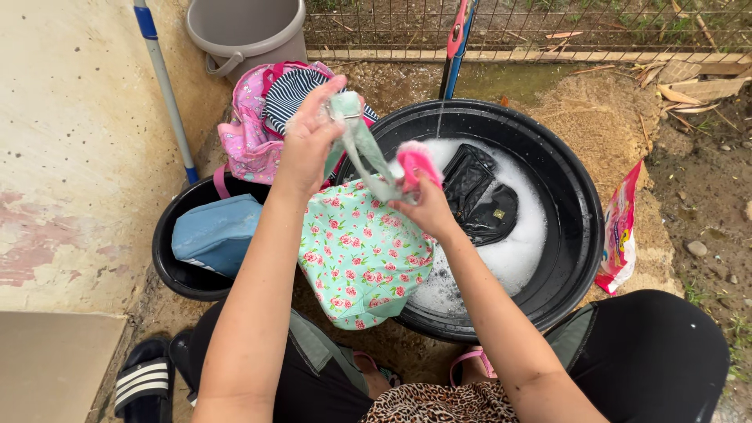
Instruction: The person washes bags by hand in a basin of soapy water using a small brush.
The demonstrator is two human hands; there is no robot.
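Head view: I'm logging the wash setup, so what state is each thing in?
Left hand: gripping the floral bag's strap, raised.
Right hand: holding a pink brush against the strap.
Floral bag: hanging over the tub's edge.
Big black tub: holds foamy water.
Black bag: lying in the suds.
Small black basin: holds a blue bag.
Grey bucket: upright.

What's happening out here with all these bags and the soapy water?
A person is scrubbing a floral bag. The left hand holds its strap up; the right hand rubs it with a pink brush. A black bag soaks in the sudsy tub. More bags wait in a smaller basin.
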